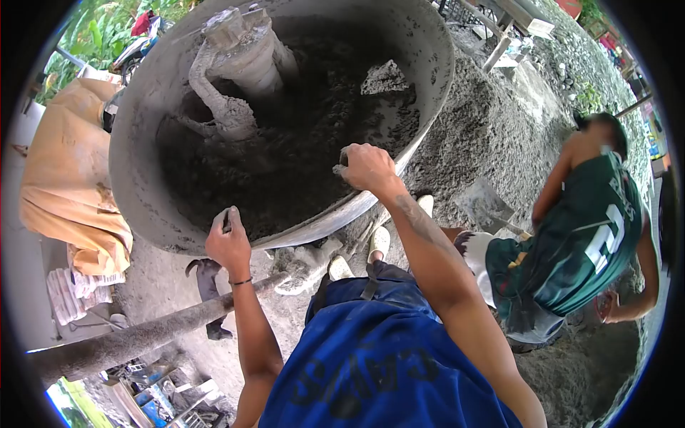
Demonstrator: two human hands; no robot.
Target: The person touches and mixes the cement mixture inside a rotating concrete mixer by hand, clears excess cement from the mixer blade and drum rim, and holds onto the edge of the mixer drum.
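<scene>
A large round mixer drum [428, 135] holds dark, wet-looking concrete mix [300, 171], with a crusted central hub and a bent mixing arm [214, 89] standing in it. My left hand [228, 246] is above the drum's near-left rim, its thumb and fingers curled together. Over the near-right rim is my right hand [367, 167], fingers curled inward and tips smeared grey. What either hand holds, if anything, is too hidden to make out. A pale lump [385, 78] lies in the mix near the far-right wall.
A person in a green jersey [585, 235] bends at the right beside a shovel [486, 203] and a heap of gravelly sand [467, 121]. A thick pole [157, 324] crosses at lower left, near a dark dog [207, 285]. An orange tarp [71, 178] covers something at left.
</scene>
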